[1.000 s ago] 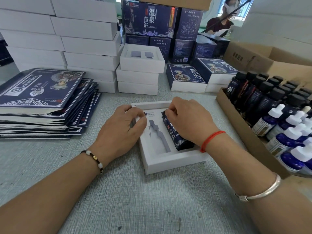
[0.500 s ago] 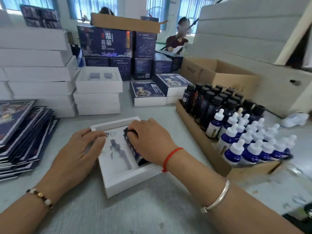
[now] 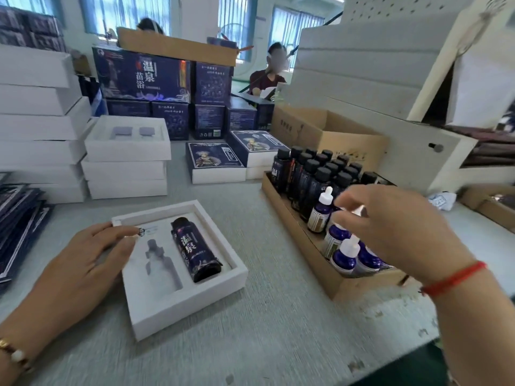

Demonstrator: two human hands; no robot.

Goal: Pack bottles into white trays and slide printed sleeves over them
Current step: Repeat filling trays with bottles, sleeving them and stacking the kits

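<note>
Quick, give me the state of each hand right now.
Left hand: open, fingers resting flat on the white tray.
Right hand: open, holding nothing, over the dropper bottles.

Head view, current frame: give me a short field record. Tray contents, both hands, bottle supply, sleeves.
tray: white tray on the table, in front of the person
right slot: dark bottle lying in it, label up
left slot: empty dropper-shaped cutout
left hand: left hand rests flat on the tray's left side, fingers straight
right hand: right hand over the dropper bottles, fingers loosely bent, nothing visibly held
supply: cardboard box with dark bottles behind, dropper bottles in front
sleeves: flat printed sleeves stacked at far left
</note>
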